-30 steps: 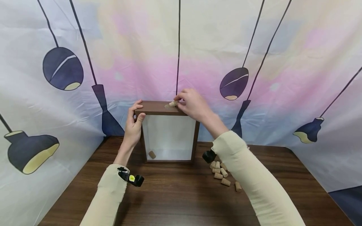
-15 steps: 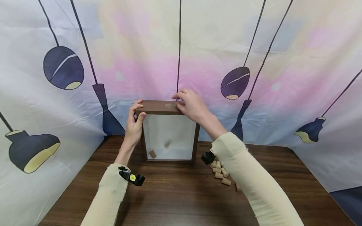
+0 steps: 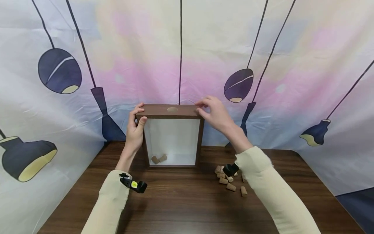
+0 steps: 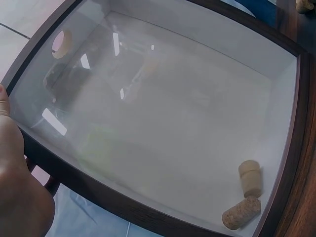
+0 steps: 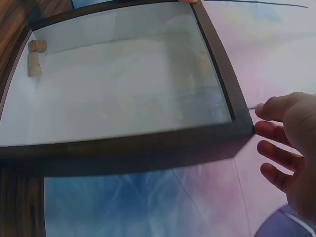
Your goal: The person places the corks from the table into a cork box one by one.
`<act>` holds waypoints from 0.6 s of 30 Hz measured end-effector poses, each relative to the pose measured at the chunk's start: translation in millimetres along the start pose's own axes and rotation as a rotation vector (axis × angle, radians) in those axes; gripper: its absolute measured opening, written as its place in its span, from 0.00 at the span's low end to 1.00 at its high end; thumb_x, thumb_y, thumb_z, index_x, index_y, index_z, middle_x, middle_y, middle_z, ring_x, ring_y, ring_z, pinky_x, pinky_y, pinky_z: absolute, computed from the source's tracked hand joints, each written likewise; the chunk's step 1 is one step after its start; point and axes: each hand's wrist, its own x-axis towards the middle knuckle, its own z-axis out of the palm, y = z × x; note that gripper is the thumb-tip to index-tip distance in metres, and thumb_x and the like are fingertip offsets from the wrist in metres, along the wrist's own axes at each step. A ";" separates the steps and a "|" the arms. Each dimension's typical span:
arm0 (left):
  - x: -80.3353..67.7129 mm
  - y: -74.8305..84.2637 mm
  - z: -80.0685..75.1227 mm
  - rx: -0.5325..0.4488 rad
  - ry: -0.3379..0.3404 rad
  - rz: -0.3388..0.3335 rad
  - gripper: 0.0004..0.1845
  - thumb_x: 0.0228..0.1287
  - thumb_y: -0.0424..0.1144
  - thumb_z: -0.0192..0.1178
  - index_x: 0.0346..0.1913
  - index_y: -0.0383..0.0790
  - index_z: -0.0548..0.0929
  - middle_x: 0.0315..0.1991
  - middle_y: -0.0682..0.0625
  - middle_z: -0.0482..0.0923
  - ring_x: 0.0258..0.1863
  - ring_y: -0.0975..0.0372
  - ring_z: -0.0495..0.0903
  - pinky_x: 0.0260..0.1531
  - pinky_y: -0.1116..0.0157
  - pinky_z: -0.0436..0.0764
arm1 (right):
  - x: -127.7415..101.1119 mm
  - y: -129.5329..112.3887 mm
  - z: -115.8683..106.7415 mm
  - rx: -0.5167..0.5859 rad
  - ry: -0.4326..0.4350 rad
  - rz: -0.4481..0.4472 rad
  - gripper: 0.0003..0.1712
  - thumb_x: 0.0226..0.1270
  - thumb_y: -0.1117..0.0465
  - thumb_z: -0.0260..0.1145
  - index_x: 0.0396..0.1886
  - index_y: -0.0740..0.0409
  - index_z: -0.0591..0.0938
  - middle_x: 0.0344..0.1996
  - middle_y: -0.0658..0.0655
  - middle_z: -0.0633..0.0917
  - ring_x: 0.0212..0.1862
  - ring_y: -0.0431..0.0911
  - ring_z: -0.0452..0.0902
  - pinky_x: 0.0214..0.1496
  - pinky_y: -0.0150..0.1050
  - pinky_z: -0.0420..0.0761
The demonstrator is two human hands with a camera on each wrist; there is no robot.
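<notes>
We see one brown box (image 3: pixel 171 111) with a glass front standing on the table (image 3: pixel 187 201). Two corks (image 3: pixel 158 159) lie inside it now; a second ago there was one. About seven more corks (image 3: pixel 227 180) lie on the table. Our left hand (image 3: pixel 135 130) grips the box's top left corner. Our right hand (image 3: pixel 214 112), fingers loose and empty, has let its cork go and sits by the top right corner.

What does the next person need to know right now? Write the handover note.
Left hand grips the box at its top left corner, keeping it upright on the table.
Right hand is open and holds nothing, beside the top right corner.
Done: two corks lie inside, bottom left.
Left: the loose corks on the table right of the box; the hole is in the top edge.
</notes>
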 end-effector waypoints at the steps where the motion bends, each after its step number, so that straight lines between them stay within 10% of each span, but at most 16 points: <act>1: 0.7 -4.0 -0.7 0.002 0.001 0.001 0.22 0.77 0.40 0.50 0.62 0.26 0.63 0.75 0.37 0.55 0.78 0.54 0.50 0.63 0.68 0.60 | -3.8 3.0 -2.0 0.000 0.012 0.003 0.10 0.69 0.63 0.67 0.47 0.60 0.86 0.44 0.58 0.85 0.49 0.52 0.78 0.56 0.48 0.74; 18: 3.1 -21.6 -1.4 -0.023 0.020 0.029 0.22 0.76 0.40 0.50 0.62 0.26 0.63 0.74 0.33 0.55 0.77 0.54 0.52 0.65 0.69 0.60 | -64.9 44.6 -18.5 0.032 0.093 0.093 0.10 0.67 0.63 0.69 0.48 0.58 0.87 0.43 0.56 0.86 0.46 0.51 0.79 0.45 0.47 0.75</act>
